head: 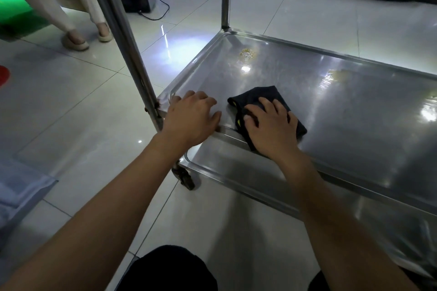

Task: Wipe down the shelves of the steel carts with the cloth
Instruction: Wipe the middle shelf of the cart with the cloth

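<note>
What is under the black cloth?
The dark cloth lies on the steel shelf, with the right hand pressing flat on top. The shelf part beneath it is covered and unseen.

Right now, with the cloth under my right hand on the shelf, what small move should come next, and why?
Probably slide the right hand with the cloth away from you toward the yellowish stain near the far corner of the shelf. That spot looks unwiped, and a second stain lies further right. The left hand already steadies the near rim.
</note>
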